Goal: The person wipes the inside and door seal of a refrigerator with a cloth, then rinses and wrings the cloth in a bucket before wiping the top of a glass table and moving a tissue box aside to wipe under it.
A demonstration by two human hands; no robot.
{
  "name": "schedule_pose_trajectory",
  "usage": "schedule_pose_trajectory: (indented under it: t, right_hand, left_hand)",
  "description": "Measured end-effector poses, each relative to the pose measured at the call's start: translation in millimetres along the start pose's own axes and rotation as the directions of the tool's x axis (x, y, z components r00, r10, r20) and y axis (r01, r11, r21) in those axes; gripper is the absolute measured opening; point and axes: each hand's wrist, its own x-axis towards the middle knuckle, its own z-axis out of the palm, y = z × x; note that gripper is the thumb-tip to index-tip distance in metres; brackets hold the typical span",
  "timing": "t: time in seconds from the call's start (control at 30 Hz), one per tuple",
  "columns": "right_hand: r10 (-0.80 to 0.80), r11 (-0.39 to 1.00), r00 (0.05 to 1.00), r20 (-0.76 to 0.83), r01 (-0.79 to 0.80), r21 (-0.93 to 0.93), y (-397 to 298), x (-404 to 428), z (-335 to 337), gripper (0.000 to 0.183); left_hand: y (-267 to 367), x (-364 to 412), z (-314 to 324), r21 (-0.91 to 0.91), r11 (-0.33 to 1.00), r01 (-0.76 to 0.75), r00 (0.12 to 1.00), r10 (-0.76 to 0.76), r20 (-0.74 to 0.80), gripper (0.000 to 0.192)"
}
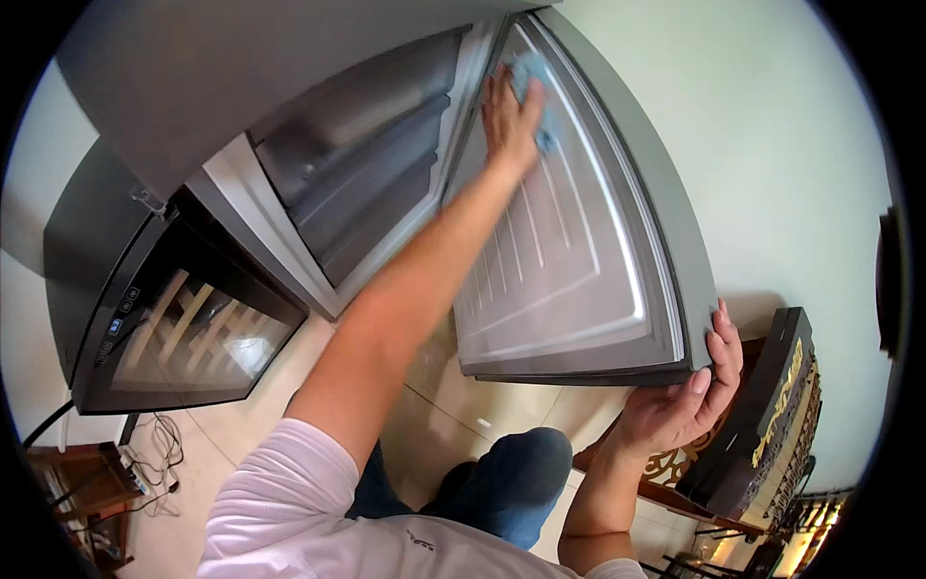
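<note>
A grey refrigerator's lower door (550, 289) stands swung out, its ribbed inner panel facing me. My left hand (512, 119) reaches across and holds a light blue cloth (534, 72) flat against that panel near its far end. Hand and cloth are slightly blurred. At the door's near outer corner my right hand (680, 405) grips the edge, thumb on the near side and fingers round the outside. To the left of the door, the compartment shows several dark drawer fronts (362, 166) inside a pale frame.
A black wine cooler (188, 340) with a glass front and wooden racks stands left. Loose cables (163, 449) lie on the tiled floor by a wooden cabinet (90, 478). At right, a dark zither (759, 427) with gold decoration rests close to the door. A pale wall (767, 145) rises behind.
</note>
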Motion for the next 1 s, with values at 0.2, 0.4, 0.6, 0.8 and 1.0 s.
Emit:
schedule_pose_trajectory:
  t: [0.2, 0.4, 0.6, 0.8, 1.0]
  right_hand:
    - [0.009, 0.999, 1.000, 0.027, -0.008, -0.041, -9.4, -7.0, 9.8, 0.035]
    - [0.024, 0.997, 1.000, 0.008, -0.023, -0.069, -18.7, -7.9, 22.4, 0.039]
    - [0.044, 0.991, 0.999, -0.014, -0.045, -0.125, -7.7, -10.3, 6.8, 0.039]
    - [0.075, 0.995, 0.990, -0.117, -0.081, -0.049, -9.4, -4.0, 17.5, 0.039]
    - [0.095, 0.979, 0.983, -0.158, -0.121, -0.165, -8.1, -1.3, 22.9, 0.045]
  left_hand:
    - [-143.2, 2.6, -5.2, -0.127, 0.889, 0.441, 0.898, -0.435, 0.073, 0.076]
    - [-264.7, -94.6, -80.1, -0.112, 0.701, 0.704, 0.705, -0.709, -0.003, 0.067]
    - [-118.5, -175.6, -41.5, -0.363, 0.474, 0.802, 0.566, -0.796, 0.213, 0.085]
    - [94.5, -242.8, -57.4, -0.085, 0.985, 0.153, 0.973, -0.135, 0.190, 0.074]
    - [-2.6, -312.3, -62.0, -0.017, 0.871, 0.491, 0.871, -0.490, 0.033, 0.068]
